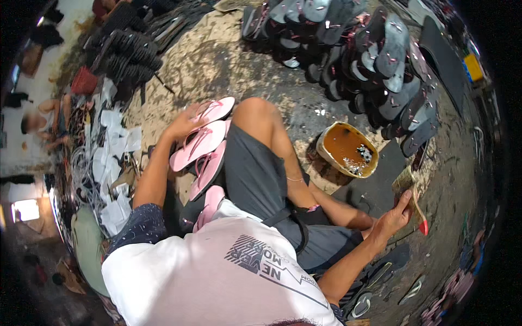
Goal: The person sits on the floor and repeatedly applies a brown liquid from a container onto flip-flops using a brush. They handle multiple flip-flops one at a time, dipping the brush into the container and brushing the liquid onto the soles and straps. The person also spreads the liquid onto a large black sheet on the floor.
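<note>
My left hand (184, 124) is closed at the edge of a pink flip-flop (218, 110), the farthest in a row beside my knee; some of its fingers are blurred. More pink flip-flops (201, 145) lie nearer to me along my left thigh, partly overlapping. In my right hand (392, 218) is a brush (403, 179) with a wide head and a red-tipped handle, held out to the right. Just beyond it stands a cut-open tub (371, 173) of amber-brown liquid, probably glue, with shiny patches on its surface.
Stacks of dark flip-flops (392, 51) with pink straps fill the far right. Black sole pieces (122, 54) are piled at the far left, near a red container (84, 81). White scraps (111, 157) lie on my left. Another person (46, 122) sits at the left edge.
</note>
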The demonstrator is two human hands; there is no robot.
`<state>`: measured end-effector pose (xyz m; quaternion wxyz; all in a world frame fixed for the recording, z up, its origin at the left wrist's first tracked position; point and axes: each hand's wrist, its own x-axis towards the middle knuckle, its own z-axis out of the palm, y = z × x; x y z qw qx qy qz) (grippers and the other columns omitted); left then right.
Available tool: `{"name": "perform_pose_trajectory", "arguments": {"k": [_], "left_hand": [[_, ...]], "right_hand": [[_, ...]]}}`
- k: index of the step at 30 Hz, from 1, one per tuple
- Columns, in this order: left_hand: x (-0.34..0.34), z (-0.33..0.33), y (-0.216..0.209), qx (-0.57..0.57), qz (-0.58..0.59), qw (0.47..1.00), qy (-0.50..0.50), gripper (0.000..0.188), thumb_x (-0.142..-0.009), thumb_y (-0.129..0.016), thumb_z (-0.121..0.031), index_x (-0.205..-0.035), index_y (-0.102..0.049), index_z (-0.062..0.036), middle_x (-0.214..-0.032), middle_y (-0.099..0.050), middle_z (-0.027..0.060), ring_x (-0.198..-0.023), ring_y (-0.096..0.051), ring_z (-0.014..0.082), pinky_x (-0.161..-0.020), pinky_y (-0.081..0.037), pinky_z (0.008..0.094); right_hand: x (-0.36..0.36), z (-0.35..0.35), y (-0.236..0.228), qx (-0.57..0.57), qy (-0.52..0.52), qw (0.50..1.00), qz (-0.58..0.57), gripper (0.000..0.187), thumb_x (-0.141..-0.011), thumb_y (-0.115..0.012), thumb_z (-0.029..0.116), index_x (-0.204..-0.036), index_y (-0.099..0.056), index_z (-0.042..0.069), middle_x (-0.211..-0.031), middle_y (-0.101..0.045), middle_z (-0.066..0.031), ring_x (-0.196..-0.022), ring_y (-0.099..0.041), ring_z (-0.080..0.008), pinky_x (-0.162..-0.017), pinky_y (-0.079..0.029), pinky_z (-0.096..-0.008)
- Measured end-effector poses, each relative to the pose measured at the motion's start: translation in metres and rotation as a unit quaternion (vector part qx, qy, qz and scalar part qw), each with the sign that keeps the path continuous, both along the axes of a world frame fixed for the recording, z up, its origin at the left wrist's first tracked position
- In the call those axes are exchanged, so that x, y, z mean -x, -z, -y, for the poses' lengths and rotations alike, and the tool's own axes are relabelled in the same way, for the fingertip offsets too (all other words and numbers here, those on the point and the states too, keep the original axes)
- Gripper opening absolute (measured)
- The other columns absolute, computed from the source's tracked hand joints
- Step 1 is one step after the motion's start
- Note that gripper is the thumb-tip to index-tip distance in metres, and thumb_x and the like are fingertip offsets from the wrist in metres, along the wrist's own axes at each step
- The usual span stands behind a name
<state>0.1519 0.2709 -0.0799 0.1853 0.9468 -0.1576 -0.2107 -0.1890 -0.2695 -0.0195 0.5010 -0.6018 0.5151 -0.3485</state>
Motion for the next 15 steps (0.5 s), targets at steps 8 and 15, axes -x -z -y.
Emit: {"name": "perform_pose_trajectory", "arguments": {"k": [8,15], "left_hand": [[0.002,-0.024,0.081,0.225,0.044,0.958,-0.171,0.056,-0.086,-0.075,-0.045,-0.123,-0.066,-0.0049,-0.125,-0.064,0.0198,-0.117,-0.059,0.0353,-0.104,-0.044,0.0434],[-0.05,-0.022,0.023,0.166,0.142,0.976,-0.018,0.026,-0.096,-0.068,-0.024,-0.102,-0.07,0.0016,-0.103,-0.068,0.0118,-0.101,-0.063,0.0234,-0.085,-0.05,0.0328]], "right_hand": [[-0.057,-0.015,-0.004,0.088,-0.15,0.98,0.099,0.033,-0.1,-0.065,0.021,-0.122,-0.067,-0.003,-0.122,-0.067,-0.0078,-0.11,-0.061,-0.0174,-0.1,-0.046,-0.0317],[-0.102,0.001,0.047,0.2,-0.325,0.897,-0.221,0.038,-0.088,-0.074,0.037,-0.107,-0.073,0.004,-0.1,-0.073,-0.0207,-0.092,-0.07,-0.04,-0.08,-0.055,-0.0439]]}}
